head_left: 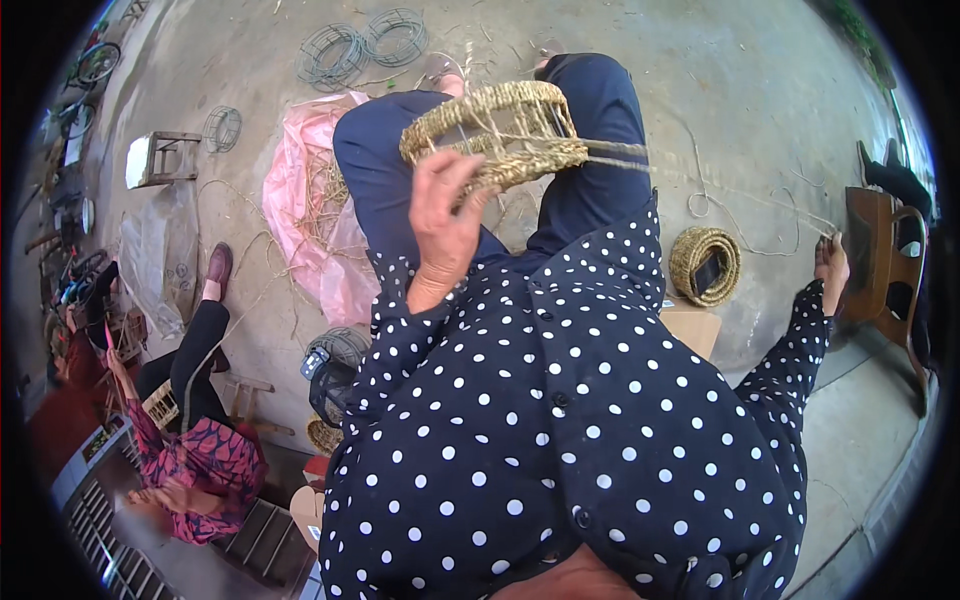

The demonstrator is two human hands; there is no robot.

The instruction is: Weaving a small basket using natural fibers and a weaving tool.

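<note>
Cannot make out the exact contact between the left hand (446, 220), smeared at the fingers, and the woven straw frame (480, 108), nor the finger-by-finger grip of the right hand (832, 265), too small for detail, on the straw strand (615, 147), faint and blurred partway across. Cannot identify the dark thing (708, 272) inside the woven coil (684, 262), nor see whole the bicycles (97, 65) cut by the dark rim.

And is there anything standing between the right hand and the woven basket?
Nothing visible blocks the way: only the straw cord stretches from the woven basket, above the right leg, to the right hand.
</note>
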